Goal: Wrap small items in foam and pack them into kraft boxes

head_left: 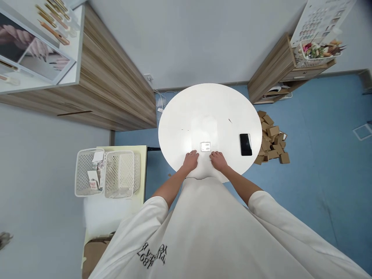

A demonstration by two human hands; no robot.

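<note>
On the white oval table point(200, 104), close to its near edge, lies a small clear rectangular case point(205, 146) with small pale pieces inside, too small to name. My left hand point(191, 160) rests on the tabletop just left of the case, fingers loosely bent and apart, holding nothing. On the other side, my right hand point(217, 160) lies on the table with its fingers spread and slightly bent, also without anything in it. Neither hand touches the case. Farther right on the table is a black phone point(245, 144).
At the left, two white plastic baskets point(119, 152) stand on a pale side table. A wood-grain cabinet point(116, 77) rises at the back left, and a smaller wooden cabinet point(273, 69) at the back right. Several brown cardboard boxes point(272, 131) are piled on the blue floor.
</note>
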